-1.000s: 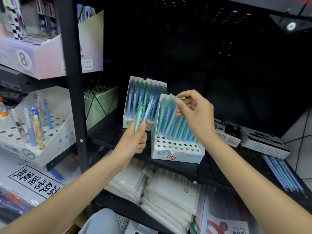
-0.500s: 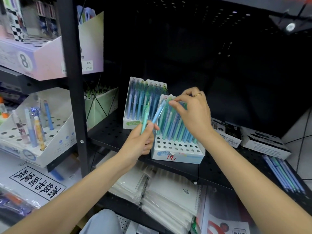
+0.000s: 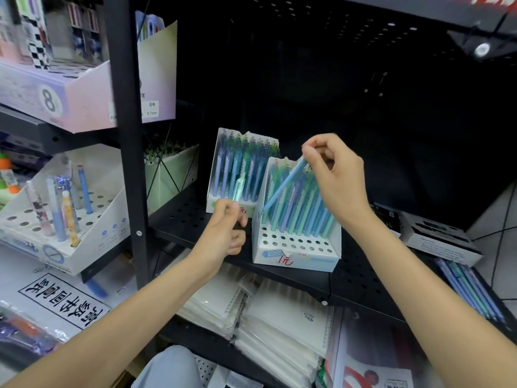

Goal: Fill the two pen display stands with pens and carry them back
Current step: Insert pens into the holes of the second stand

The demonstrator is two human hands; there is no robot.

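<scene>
Your right hand (image 3: 335, 180) has its fingers (image 3: 309, 152) pinched on the top end of a light blue plastic pen (image 3: 282, 189), which slants down to the left with its tip at the rear rows of the near white cardboard display stand with round holes (image 3: 296, 247). Your left hand (image 3: 226, 228) is curled round the lower end of a pale mint-green translucent pen (image 3: 240, 186), held upright just left of that stand.

The near stand sits on the black perforated metal shelf (image 3: 358, 275), its back rows packed with blue and green pens, its front rows of holes bare. The second white stand (image 3: 243, 169) stands just behind and to the left, and looks full.

To seat the blue pen well, stand it closer to upright before pushing, so the tip finds an open hole rather than wedging between neighbours. Work back to front, then bring the mint pen across. More loose blue and green pens (image 3: 470, 292) lie on the shelf's right end.
</scene>
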